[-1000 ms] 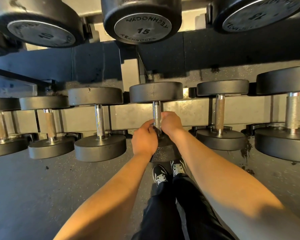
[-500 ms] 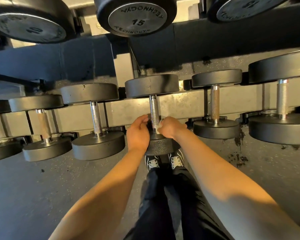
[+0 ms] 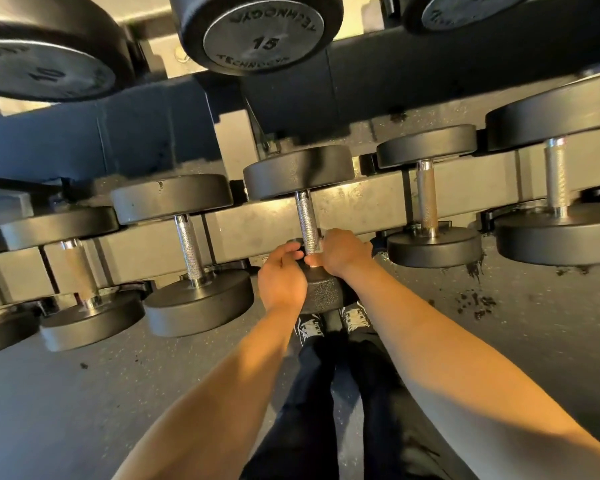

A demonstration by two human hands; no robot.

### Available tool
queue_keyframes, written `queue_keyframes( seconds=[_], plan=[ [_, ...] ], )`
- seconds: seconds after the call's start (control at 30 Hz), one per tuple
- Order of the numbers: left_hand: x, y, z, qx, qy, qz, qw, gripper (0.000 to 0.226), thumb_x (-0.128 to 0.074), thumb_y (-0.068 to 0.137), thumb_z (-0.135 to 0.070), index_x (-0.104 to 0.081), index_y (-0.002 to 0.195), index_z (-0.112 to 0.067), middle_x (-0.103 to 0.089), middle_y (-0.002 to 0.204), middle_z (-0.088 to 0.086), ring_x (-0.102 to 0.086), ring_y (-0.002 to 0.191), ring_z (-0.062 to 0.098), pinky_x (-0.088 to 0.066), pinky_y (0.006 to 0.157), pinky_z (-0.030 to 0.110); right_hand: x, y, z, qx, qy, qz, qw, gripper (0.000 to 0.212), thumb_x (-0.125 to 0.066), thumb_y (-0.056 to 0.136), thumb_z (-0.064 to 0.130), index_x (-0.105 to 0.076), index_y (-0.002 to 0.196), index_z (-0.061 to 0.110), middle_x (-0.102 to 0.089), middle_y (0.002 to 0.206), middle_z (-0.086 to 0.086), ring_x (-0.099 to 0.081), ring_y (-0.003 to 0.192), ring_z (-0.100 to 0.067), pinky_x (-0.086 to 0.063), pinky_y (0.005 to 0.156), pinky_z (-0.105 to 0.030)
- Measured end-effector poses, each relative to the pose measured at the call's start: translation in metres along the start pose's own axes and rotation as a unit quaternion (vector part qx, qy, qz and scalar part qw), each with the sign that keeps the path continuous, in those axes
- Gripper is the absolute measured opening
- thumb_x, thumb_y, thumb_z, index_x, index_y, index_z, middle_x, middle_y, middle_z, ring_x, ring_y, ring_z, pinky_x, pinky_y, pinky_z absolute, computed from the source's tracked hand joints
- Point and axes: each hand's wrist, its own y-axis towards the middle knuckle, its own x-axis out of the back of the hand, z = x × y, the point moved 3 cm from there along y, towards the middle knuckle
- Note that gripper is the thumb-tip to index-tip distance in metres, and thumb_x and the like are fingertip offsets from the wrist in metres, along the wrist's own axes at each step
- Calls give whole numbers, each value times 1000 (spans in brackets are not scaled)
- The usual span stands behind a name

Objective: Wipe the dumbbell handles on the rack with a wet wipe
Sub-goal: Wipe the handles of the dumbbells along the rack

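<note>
Knurled handle (image 3: 306,221) — above both hands' grip

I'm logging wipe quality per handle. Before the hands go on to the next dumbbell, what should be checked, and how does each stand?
1. Both hands at the handle: ok, left hand and right hand meet at its near end.
2. Wipe in contact: cannot tell, no wipe plainly visible.
3. Handle's far part covered: cannot tell, it lies bare now.
4. Dumbbell seated on the rack: ok.
5. Next handle unobstructed: ok.
</note>
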Motion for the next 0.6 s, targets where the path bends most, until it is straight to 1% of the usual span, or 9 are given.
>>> queue_keyframes(
  seconds=[0.07,0.13,0.2,0.27,0.33,0.37,0.47,0.53,0.6],
  plan=[
    [0,1,0,-2,6,0,1000,37,-42,99,-17,-73,97,-38,-72,90,-21,-67,94,11,-54,91,41,0,0,0,11,-5,-35,999,41,-74,84,48,-62,105,14,-67,109,-6,-63,104,-29,-49,89,-41],
    [0,2,1,-5,12,-2,1000,37,-42,99,-17,-72,94,-39,-72,88,-22,-67,93,14,-54,89,42,-2,-2,-3,26,18,-58,998,29,-72,89,40,-57,82,16,-67,92,-5,-65,92,-28,-48,76,-34],
    [1,2,1,-19,16,-1,1000,37,-40,99,-17,-72,98,-36,-72,90,-20,-66,93,13,-54,88,42,-1,-8,-5,52,90,-103,989,34,-65,94,35,-51,68,18,-59,73,0,-60,74,-22,-40,63,-30],
    [1,2,1,-35,24,-2,999,37,-39,100,-17,-71,101,-34,-72,93,-19,-66,93,13,-54,88,41,7,-13,-1,90,201,-179,959,37,-63,96,29,-50,66,13,-50,63,1,-47,59,-16,-33,54,-32],
    [1,2,1,-46,30,-4,999,37,-38,100,-18,-70,103,-35,-72,95,-18,-65,94,13,-53,89,41,18,-12,10,116,267,-229,929,35,-65,95,25,-52,69,6,-47,61,-2,-38,55,-12,-31,53,-31],
    [1,2,1,-51,34,-4,998,36,-37,101,-18,-69,105,-36,-72,97,-18,-65,95,12,-53,89,41,23,-10,16,116,276,-240,923,36,-66,95,22,-49,67,7,-44,60,0,-35,54,-11,-29,51,-28],
    [1,3,3,-62,40,-4,997,36,-36,102,-19,-68,111,-35,-72,98,-18,-64,96,13,-52,91,41,24,-5,28,79,241,-264,930,44,-64,96,21,-39,60,18,-41,59,4,-39,55,-12,-32,54,-30],
    [2,2,3,-63,40,-6,997,37,-37,102,-19,-68,113,-36,-71,97,-19,-63,96,12,-51,92,40,19,-11,28,49,182,-262,946,36,-61,98,25,-49,66,17,-56,66,0,-54,66,-21,-43,63,-32],
    [2,2,2,-65,37,-5,997,36,-38,101,-20,-67,115,-37,-69,95,-21,-63,95,12,-50,91,38,13,-20,24,13,100,-224,969,18,-58,99,26,-67,86,18,-69,87,-4,-64,85,-25,-47,79,-36]
  ],
)
